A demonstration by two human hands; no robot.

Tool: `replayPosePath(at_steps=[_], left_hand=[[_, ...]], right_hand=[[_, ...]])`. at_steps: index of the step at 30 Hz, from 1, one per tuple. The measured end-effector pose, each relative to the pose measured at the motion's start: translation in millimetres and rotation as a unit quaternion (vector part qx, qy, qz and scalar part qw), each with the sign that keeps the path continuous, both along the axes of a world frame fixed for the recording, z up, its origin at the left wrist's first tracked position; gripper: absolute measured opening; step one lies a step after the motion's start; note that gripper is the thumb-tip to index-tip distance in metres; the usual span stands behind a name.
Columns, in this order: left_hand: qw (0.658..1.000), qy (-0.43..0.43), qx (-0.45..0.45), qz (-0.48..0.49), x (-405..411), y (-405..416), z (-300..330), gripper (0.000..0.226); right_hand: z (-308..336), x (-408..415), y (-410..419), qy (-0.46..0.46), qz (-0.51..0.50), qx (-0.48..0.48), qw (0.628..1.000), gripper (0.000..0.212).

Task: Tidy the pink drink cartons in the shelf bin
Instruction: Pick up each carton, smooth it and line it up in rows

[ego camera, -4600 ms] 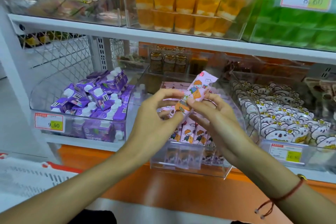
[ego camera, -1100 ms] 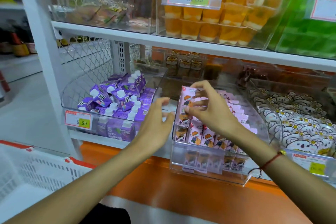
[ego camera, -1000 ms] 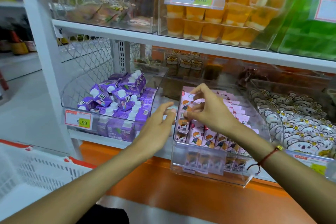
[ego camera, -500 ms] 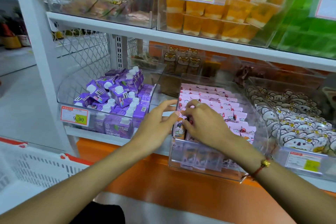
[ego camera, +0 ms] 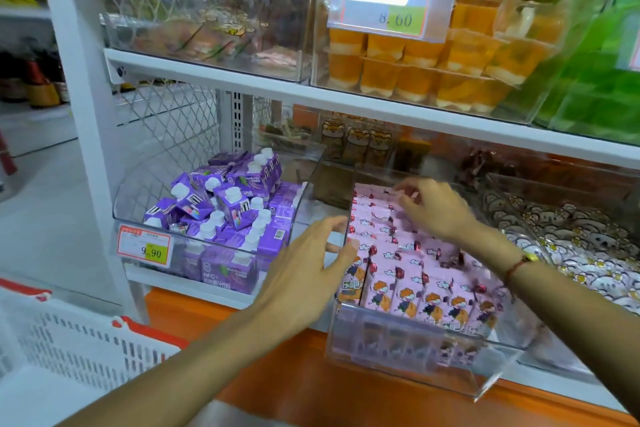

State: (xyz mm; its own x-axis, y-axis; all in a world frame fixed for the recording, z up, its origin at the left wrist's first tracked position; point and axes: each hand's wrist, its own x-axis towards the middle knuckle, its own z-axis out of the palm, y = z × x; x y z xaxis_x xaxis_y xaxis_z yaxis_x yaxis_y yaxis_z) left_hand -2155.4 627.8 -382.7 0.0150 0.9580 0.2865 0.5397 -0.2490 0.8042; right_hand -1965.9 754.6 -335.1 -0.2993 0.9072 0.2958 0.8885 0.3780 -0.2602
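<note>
Several pink drink cartons (ego camera: 412, 274) with a cartoon child on them stand packed in rows in a clear plastic bin (ego camera: 408, 343) on the lower shelf. My left hand (ego camera: 308, 267) hovers at the bin's left wall, fingers spread and loose, holding nothing. My right hand (ego camera: 433, 206) reaches over the back rows, its fingertips down on the carton tops. It is motion-blurred, so I cannot tell if it pinches one. A red cord bracelet sits on the right wrist.
Left of it stands a clear bin of purple capped cartons (ego camera: 228, 215) with a 9.90 price tag (ego camera: 143, 246). A bin of white cartoon packets (ego camera: 575, 239) is on the right. Orange jelly cups (ego camera: 433, 59) fill the shelf above. A white basket (ego camera: 69, 347) sits lower left.
The pink carton once held in both hands now stands in the bin. My right hand moved from the front row to the back rows; my left hand drew away from the cartons.
</note>
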Motion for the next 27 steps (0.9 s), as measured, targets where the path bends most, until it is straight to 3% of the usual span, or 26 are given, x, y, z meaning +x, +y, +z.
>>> replayPosePath(at_steps=[3, 7, 13, 18, 23, 27], left_hand=[[0.999, -0.039, -0.002, 0.002, 4.1, 1.9, -4.8, 0.027], [0.995, -0.099, -0.017, 0.003, 4.8, 3.4, -6.5, 0.02], [0.99, -0.14, -0.03, 0.0, 3.8, 5.3, -6.7, 0.018], [0.989, -0.144, -0.038, 0.005, 3.5, 6.8, -8.5, 0.019], [0.99, -0.132, -0.048, -0.005, 3.7, 6.8, -5.9, 0.018], [0.991, -0.124, -0.051, -0.007, 4.2, 5.1, -3.9, 0.016]], right_hand=[[-0.9, -4.7, 31.4, -0.022, -0.022, -0.063, 0.997, 0.022], [-5.1, -21.5, 58.6, -0.052, -0.053, -0.074, 0.994, 0.025], [-12.3, -31.2, 76.0, 0.029, -0.091, -0.092, 0.991, 0.007], [-9.9, -32.8, 72.8, 0.063, -0.089, -0.025, 0.994, 0.012], [1.8, -30.7, 63.3, 0.226, -0.101, 0.06, 0.967, 0.014], [5.7, -25.3, 32.4, 0.381, -0.101, 0.112, 0.912, 0.012]])
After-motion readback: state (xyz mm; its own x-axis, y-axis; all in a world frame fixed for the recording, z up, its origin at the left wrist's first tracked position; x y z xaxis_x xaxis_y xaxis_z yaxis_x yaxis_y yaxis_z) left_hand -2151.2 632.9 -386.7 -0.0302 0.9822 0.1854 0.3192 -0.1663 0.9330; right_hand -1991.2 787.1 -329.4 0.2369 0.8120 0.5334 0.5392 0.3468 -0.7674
